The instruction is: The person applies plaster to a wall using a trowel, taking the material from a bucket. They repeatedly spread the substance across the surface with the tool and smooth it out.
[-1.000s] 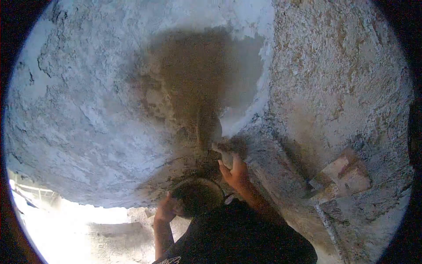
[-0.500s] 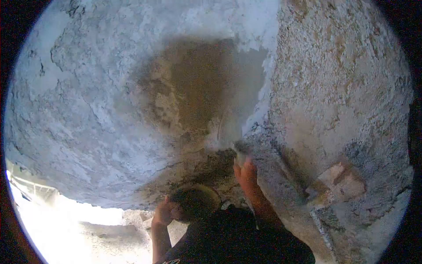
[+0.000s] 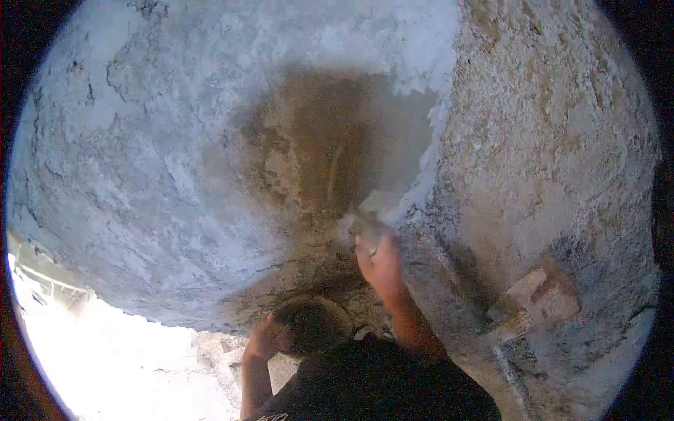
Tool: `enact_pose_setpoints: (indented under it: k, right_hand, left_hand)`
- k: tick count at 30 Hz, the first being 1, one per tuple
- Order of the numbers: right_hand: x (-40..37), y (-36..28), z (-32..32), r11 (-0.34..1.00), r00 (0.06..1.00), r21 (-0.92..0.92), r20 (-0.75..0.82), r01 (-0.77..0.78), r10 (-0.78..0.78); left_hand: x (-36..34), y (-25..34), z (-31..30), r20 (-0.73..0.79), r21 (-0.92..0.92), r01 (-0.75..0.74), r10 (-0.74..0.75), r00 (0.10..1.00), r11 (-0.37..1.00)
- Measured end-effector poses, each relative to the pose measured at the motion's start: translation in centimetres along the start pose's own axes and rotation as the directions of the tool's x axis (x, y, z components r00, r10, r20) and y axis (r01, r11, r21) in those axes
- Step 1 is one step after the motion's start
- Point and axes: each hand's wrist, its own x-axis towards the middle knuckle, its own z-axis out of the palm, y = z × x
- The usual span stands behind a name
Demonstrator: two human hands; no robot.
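Observation:
My left hand grips the rim of a round dark bowl, low in the view near my body. My right hand is raised against the wall, its fingers closed on a small flat tool that is blurred. The tool is at the lower edge of a damp brown patch on the wall. Smooth grey plaster lies along the patch's right side. What the bowl holds is too dark to tell.
Rough pale wall spreads to the left, and coarser brown wall to the right. A flat board-like piece is at the lower right, with a pale rod below it. Bright light and rubble show at lower left.
My right hand has moved slightly left and up with the tool. The wall has shifted a little right and down in view. My left hand still holds the bowl.

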Motion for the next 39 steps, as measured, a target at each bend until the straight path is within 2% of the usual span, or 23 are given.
enact_pose_setpoints:
  k: [2,3,4,5,6,8,10,12,14,15,17,19,21,23,25,26,28,32,33,34,36,38,39]
  right_hand:
    - [-1.4,-0.7,0.1,1.0,1.0,-0.008,0.023,0.007,-0.007]
    - [-1.8,-1.0,0.0,0.994,0.998,0.088,0.017,0.066,-0.067]
    - [-1.9,-1.4,-0.1,0.975,0.992,0.185,0.002,0.125,-0.128]
    - [-2.0,-1.5,-0.4,0.978,0.99,0.151,-0.011,0.141,-0.141]
    - [-1.8,-1.8,-0.7,0.978,0.99,0.153,-0.01,0.142,-0.142]
    - [-1.0,-2.7,-1.7,0.974,0.998,0.225,-0.067,0.014,0.001]
    - [0.2,-2.7,-2.4,0.984,0.992,0.179,-0.123,0.011,0.011]
    - [1.1,-0.8,-2.1,0.999,0.988,-0.029,-0.152,0.025,-0.029]
    - [0.8,0.0,-1.7,0.996,0.986,-0.07,-0.156,0.052,-0.062]
    - [0.1,0.2,-1.5,0.994,0.995,-0.111,-0.104,-0.021,0.01]
    - [-1.6,1.6,-0.9,0.983,0.995,-0.16,-0.051,-0.09,0.083]
    - [-3.3,3.3,-0.3,0.97,0.969,-0.135,0.11,-0.204,0.22]
    - [-4.8,2.5,-1.3,0.964,0.96,-0.102,0.112,-0.246,0.257]
    - [-4.9,2.4,-1.4,0.955,0.949,-0.062,0.11,-0.291,0.296]
    - [-4.4,2.5,-1.1,0.992,0.964,-0.006,-0.237,-0.126,0.121]
    - [-3.7,2.5,-1.5,0.991,0.962,-0.009,-0.24,-0.133,0.127]
    - [-0.5,0.3,-3.4,0.978,0.967,0.204,-0.252,0.029,0.024]
    - [2.3,-1.2,-3.5,0.999,0.96,0.04,-0.278,-0.014,0.025]
    - [2.3,-1.2,-2.7,0.999,0.961,0.031,-0.275,0.044,-0.034]
    - [2.4,-1.0,-1.9,0.994,0.958,0.023,-0.27,0.102,-0.093]
    - [0.8,0.4,-0.5,0.995,0.965,-0.075,-0.248,0.064,-0.081]
    - [-1.3,1.0,0.4,0.996,0.999,-0.085,0.03,0.019,-0.016]
    - [-2.3,0.6,0.1,0.996,0.999,-0.085,0.039,0.015,-0.012]
  left_hand:
    - [-0.2,-0.3,0.7,-0.093,0.071,-0.041,0.048,0.994,0.997]
    - [-0.3,-0.5,0.5,-0.126,0.095,-0.053,0.064,0.99,0.994]
    - [0.0,-0.6,-0.8,-0.04,0.027,-0.058,0.059,0.997,0.998]
    - [0.2,-0.6,-2.0,0.048,-0.039,-0.058,0.06,0.997,0.998]
    - [0.2,-0.6,-1.8,0.046,-0.038,-0.059,0.061,0.997,0.997]
    - [0.1,-0.7,-1.2,-0.074,-0.001,-0.075,0.074,0.995,0.997]
    - [0.0,-0.4,-1.4,-0.075,0.0,-0.034,0.034,0.997,0.999]
    - [-0.1,-0.4,-0.9,-0.077,0.0,0.003,-0.003,0.997,1.0]
    - [-0.4,-0.2,0.7,-0.099,0.004,-0.005,0.005,0.995,1.0]
    - [-0.4,-0.2,1.0,-0.104,0.004,-0.008,0.009,0.995,1.0]
    - [-0.5,-0.5,1.0,-0.318,0.138,-0.074,0.115,0.941,0.988]
    - [-0.4,-0.1,1.5,-0.282,0.114,-0.054,0.084,0.956,0.992]
    - [-0.4,-0.2,1.6,-0.249,0.093,-0.031,0.053,0.967,0.995]
    - [-0.2,-0.2,1.8,-0.273,0.205,-0.052,0.108,0.956,0.977]
    - [-0.3,0.0,3.2,-0.32,0.256,-0.012,0.097,0.942,0.967]
    - [-0.4,0.1,4.0,-0.357,0.266,0.031,0.069,0.932,0.964]
    - [-0.2,0.0,5.0,-0.345,0.274,0.024,0.075,0.936,0.961]
    - [-0.2,-0.4,4.7,-0.265,0.276,-0.049,0.124,0.956,0.96]
    - [-0.2,-0.3,4.0,-0.259,0.277,-0.05,0.125,0.958,0.96]
    - [-0.2,-0.1,3.0,-0.201,0.183,-0.003,0.041,0.979,0.983]
    - [0.1,0.1,3.4,-0.129,0.087,0.048,-0.036,0.991,0.995]
    - [-0.1,0.1,6.2,-0.415,0.189,0.034,0.049,0.908,0.981]
    - [-0.2,0.0,6.0,-0.422,0.182,0.037,0.044,0.906,0.983]
